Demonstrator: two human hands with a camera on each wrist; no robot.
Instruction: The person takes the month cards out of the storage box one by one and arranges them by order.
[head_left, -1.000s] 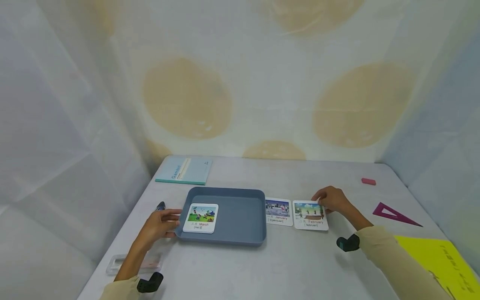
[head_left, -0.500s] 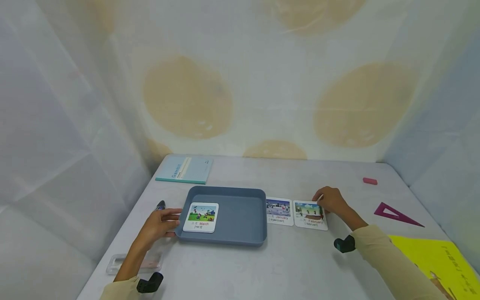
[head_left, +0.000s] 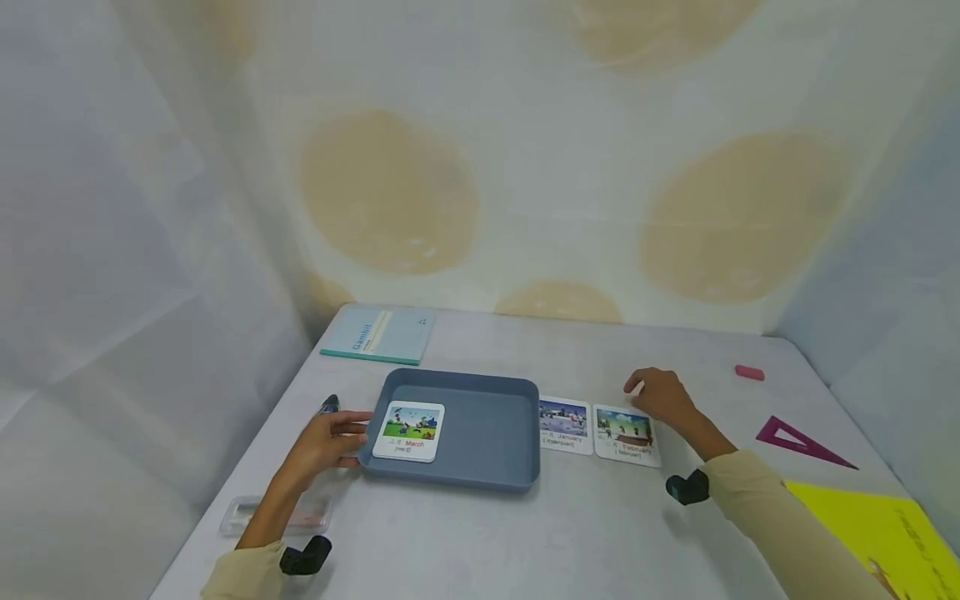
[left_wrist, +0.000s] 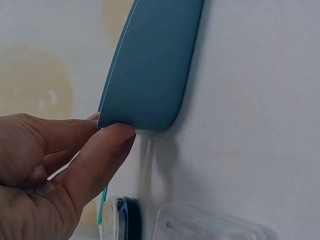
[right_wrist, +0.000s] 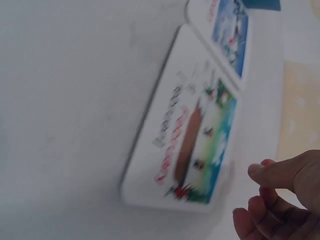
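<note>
Pale curtained walls with tan circles surround a grey bench (head_left: 570,517). My left hand (head_left: 322,442) still pinches the near-left corner of the shallow blue-grey plastic tray (head_left: 480,467), thumb under the rim; a picture card labelled March (head_left: 409,431) lies inside. My right hand (head_left: 663,396) has lifted off the picture card labelled February (head_left: 627,433) since a second ago; its grip is now loose, fingers relaxed just beside the card's far edge, holding nothing. That card lies flat, touching the picture card labelled January (head_left: 564,419) (both sit right of the tray). I judge February placed, and March is the card remaining in the tray.
</note>
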